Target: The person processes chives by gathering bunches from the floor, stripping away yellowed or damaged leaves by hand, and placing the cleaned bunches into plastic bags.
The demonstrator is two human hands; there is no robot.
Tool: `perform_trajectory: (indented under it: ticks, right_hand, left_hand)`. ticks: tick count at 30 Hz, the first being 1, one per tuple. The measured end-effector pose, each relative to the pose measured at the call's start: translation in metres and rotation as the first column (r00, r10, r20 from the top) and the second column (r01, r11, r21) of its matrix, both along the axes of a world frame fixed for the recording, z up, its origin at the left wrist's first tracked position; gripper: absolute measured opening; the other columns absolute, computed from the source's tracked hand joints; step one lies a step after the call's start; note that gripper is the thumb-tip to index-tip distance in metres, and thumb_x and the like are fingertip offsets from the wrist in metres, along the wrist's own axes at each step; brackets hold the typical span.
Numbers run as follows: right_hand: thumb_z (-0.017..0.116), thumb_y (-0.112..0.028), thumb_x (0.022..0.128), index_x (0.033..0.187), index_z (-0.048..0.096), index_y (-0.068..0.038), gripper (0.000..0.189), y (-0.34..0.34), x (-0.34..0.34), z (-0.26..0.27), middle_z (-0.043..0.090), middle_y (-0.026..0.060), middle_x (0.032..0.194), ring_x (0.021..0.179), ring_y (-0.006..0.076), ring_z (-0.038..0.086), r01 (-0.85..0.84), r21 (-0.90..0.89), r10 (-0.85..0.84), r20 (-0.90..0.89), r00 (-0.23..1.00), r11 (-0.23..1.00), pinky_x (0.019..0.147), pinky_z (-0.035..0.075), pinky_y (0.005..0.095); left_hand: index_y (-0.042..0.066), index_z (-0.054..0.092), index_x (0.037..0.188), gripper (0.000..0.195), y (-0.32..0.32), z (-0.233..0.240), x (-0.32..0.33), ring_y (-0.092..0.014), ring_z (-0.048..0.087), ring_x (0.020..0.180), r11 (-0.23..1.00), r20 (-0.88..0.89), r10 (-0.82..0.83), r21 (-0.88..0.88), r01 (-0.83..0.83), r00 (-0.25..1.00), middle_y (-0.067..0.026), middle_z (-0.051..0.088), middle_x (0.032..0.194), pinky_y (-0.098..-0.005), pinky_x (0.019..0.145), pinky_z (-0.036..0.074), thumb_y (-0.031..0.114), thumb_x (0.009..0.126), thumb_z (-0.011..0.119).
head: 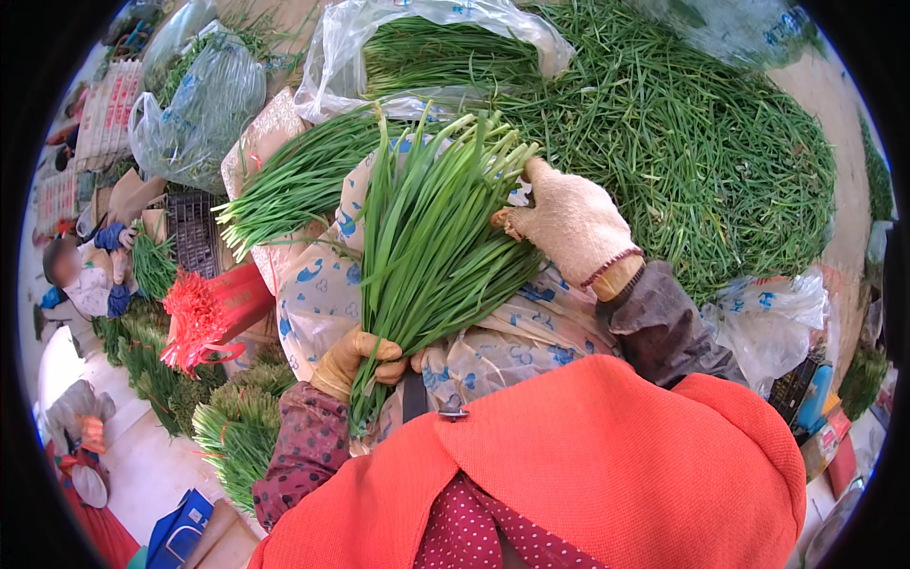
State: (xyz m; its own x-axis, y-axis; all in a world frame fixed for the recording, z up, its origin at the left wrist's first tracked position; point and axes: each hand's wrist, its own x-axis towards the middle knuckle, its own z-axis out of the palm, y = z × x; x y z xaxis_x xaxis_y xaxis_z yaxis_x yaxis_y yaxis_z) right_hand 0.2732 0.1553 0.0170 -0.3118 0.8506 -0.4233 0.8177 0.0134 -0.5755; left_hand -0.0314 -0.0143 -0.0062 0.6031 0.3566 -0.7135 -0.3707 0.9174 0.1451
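My left hand, in a tan glove, grips the lower, leafy end of a bunch of long green garlic chives above my lap. At the pale stem ends of that bunch is my right hand, in a beige knitted glove with bare fingertips; whether it grips any stems I cannot tell. A patterned plastic apron covers my legs. Another bunch of green stalks lies beyond it on the left. More stalks rest in an opened clear plastic bag at the top.
A big heap of loose green leaves fills the right. On the left are red ties, tied bundles, a black crate and a filled plastic bag. A person holding greens is at far left.
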Motion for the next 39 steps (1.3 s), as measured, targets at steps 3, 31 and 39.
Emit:
perform_trajectory:
  ticks: [3, 31, 39]
  right_hand:
    - [0.070, -0.032, 0.087, 0.101, 0.065, -0.001, 0.035, 0.013, 0.000, -0.015, 0.071, 0.0207, 0.096, 0.092, 0.0419, 0.066, -0.038, -0.036, 0.033, -0.112, 0.993, 0.999, 0.079, 0.053, 0.0479]
    - [0.068, -0.035, 0.084, 0.068, 0.064, 0.000, 0.040, -0.025, 0.024, 0.000, 0.056, 0.0064, 0.056, 0.050, 0.0207, 0.052, -0.529, -0.171, -0.311, -0.932, -0.186, 0.831, 0.050, 0.041, 0.0343]
    - [0.071, -0.016, 0.080, 0.072, 0.061, 0.003, 0.023, -0.018, 0.031, 0.027, 0.064, 0.0148, 0.111, 0.090, 0.0176, 0.058, 0.042, -0.146, -0.149, -0.881, 0.449, 0.988, 0.080, 0.044, 0.0298]
  left_hand:
    - [-0.009, 0.056, 0.116, 0.051, -0.001, 0.000, -0.001, -0.010, 0.034, 0.046, 0.999, 0.000, -0.001, -0.035, 0.001, 1.000, -0.0140, 0.060, 0.091, -0.0249, 0.042, 0.028, 0.020, 0.079, 0.074]
    - [0.000, 0.057, 0.125, 0.059, 0.017, 0.026, 0.026, -0.020, 0.058, 0.059, 0.996, -0.149, 0.079, 0.058, -0.071, 0.986, -0.0164, 0.066, 0.098, -0.0285, 0.047, 0.046, 0.011, 0.071, 0.080]
    - [0.002, 0.055, 0.129, 0.056, 0.020, 0.013, 0.023, -0.013, 0.056, 0.061, 0.995, -0.030, 0.095, 0.027, -0.094, 0.995, -0.0113, 0.064, 0.098, -0.0266, 0.046, 0.043, 0.007, 0.078, 0.077]
